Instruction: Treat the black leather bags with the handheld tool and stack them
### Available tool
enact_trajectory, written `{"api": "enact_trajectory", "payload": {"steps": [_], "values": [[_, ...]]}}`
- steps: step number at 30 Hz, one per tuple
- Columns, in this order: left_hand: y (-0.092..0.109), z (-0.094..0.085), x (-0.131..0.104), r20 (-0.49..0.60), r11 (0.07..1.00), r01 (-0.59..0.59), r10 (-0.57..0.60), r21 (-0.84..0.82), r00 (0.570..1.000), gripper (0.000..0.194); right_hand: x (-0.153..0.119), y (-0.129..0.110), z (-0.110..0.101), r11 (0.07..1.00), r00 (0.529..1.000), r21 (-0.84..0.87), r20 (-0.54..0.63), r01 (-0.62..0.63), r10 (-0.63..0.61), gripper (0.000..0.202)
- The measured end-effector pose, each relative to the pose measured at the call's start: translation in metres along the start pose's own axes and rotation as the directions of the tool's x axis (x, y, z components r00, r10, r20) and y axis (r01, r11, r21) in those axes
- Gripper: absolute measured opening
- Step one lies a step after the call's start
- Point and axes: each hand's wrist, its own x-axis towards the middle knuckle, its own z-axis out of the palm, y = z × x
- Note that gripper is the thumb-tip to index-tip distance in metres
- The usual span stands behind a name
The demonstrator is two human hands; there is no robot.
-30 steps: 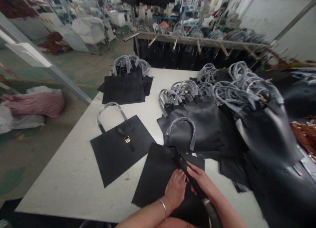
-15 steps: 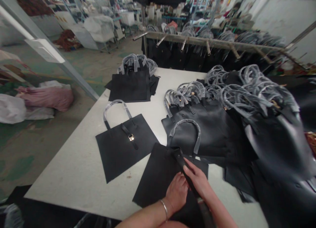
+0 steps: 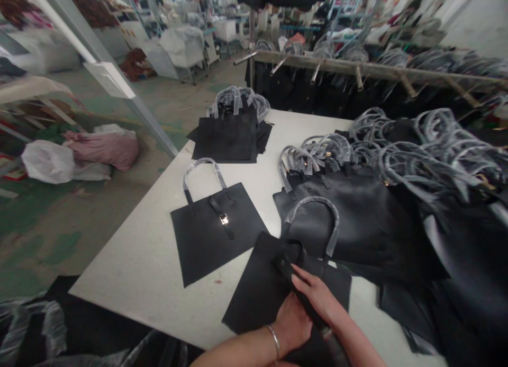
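A black bag panel (image 3: 257, 287) with a plastic-wrapped handle (image 3: 313, 202) lies at the table's front. Over it, my right hand (image 3: 317, 298) is closed around a long black strap-like tool (image 3: 311, 309), whose front end is on the panel near a dark loop. My left hand (image 3: 293, 316), with a bracelet at the wrist, is curled just below and left of the right hand; its fingertips are hidden, and what they hold cannot be made out. To the left lies another black bag panel (image 3: 206, 240) with a gold clasp (image 3: 224, 218) and wrapped handle.
A stack of black panels (image 3: 226, 139) sits at the back of the white table (image 3: 138, 256). Piled black bags (image 3: 353, 213) cover the right side. Behind stands a metal rack (image 3: 381, 69) with hanging bags. A metal post (image 3: 151, 118) rises at the left edge.
The view has shifted, so the table's things appear further right. The front end of the long black item has come down from the panel's upper edge, uncovering the dark loop.
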Motion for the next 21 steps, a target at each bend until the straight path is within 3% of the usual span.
{"api": "enact_trajectory", "payload": {"steps": [5, 11, 17, 21], "values": [[0.0, 0.0, 0.0, -0.016, 0.999, 0.051, -0.052, -0.017, 0.999, 0.039, 0.006, 0.001, -0.001, 1.0, 1.0, -0.018, 0.013, 0.004, -0.003, 0.062], [0.0, -0.003, 0.001, -0.021, 0.998, -0.023, 0.024, 0.056, 1.0, 0.044, 0.0, 0.006, -0.003, 0.998, 0.999, -0.067, 0.033, -0.003, 0.005, 0.063], [0.005, -0.021, 0.002, 0.087, 0.998, -0.044, 0.039, 0.05, 0.995, 0.036, 0.008, -0.02, 0.017, 0.993, 1.0, -0.114, -0.013, 0.013, -0.015, 0.063], [0.005, -0.023, 0.006, 0.039, 0.998, -0.049, 0.05, -0.031, 0.998, 0.033, -0.016, -0.031, 0.011, 0.989, 0.998, -0.148, -0.05, 0.029, -0.037, 0.062]]}}
